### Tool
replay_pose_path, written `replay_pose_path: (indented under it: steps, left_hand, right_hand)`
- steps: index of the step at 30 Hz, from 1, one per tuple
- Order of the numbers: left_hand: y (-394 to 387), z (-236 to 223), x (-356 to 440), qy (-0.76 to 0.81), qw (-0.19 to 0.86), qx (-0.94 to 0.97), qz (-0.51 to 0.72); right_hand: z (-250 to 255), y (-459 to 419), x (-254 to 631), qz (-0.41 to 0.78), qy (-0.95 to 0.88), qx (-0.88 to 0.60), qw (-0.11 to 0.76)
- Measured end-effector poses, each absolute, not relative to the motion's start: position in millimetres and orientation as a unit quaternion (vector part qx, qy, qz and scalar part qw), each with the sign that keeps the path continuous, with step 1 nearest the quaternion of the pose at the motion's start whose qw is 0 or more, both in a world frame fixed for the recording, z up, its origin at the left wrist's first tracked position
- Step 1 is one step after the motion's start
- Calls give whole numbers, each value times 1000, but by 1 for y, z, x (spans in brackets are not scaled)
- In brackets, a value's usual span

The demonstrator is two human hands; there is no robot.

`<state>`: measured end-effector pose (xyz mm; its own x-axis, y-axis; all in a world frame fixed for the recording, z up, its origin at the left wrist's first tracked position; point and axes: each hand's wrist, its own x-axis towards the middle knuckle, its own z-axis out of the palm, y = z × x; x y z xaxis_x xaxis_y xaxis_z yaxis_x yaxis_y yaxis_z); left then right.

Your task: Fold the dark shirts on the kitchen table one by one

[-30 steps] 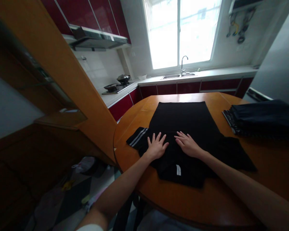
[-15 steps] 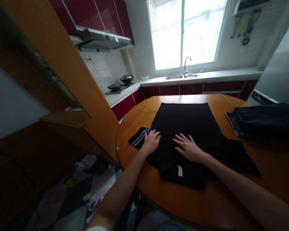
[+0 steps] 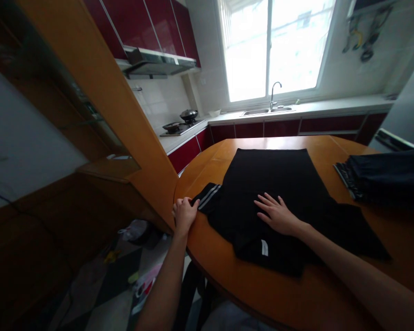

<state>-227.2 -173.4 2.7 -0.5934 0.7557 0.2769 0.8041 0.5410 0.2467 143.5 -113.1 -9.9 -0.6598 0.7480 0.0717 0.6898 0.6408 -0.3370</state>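
A black T-shirt [image 3: 272,174] lies spread on the round wooden table [image 3: 207,161], its neck and white label [image 3: 264,248] towards me. Its left sleeve carries pale stripes near the cuff. My left hand [image 3: 185,214] is at the end of that sleeve, by the table's left edge, with fingers curled and the thumb against the cuff. The fingertips are partly hidden. My right hand [image 3: 279,216] rests flat on the middle of the shirt, fingers spread.
Folded dark clothes [image 3: 389,177] are stacked at the table's right. A wooden cabinet post [image 3: 141,138] stands close on the left. Beyond the table are a sink [image 3: 257,111] and a stove with pans [image 3: 189,115]. Bags [image 3: 134,230] lie on the floor.
My left hand has moved left from the shirt's body to the sleeve end, and its fingers have curled. My right hand stays flat on the shirt. The view has shifted slightly left.
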Motion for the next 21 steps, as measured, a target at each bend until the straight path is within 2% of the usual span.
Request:
replay_pose_path:
  steps: [6, 11, 17, 19, 21]
  left_hand:
    - [-169, 2, -229, -868, 60, -464, -165]
    - [-157, 7, -231, -829, -2, -493, -266]
    - [-132, 50, -195, -707, -27, -546, -448]
    - [-122, 65, -172, -651, -57, -600, -462]
    - [-111, 75, -152, -578, -143, -682, -426]
  right_hand:
    - [-8, -114, 143, 142, -897, -406, 98]
    - [-8, -113, 143, 143, -898, -406, 93]
    - [-8, -112, 143, 140, -900, -403, 96]
    - [-6, -113, 143, 140, -899, -404, 93]
    - [-4, -114, 142, 140, -899, -406, 89]
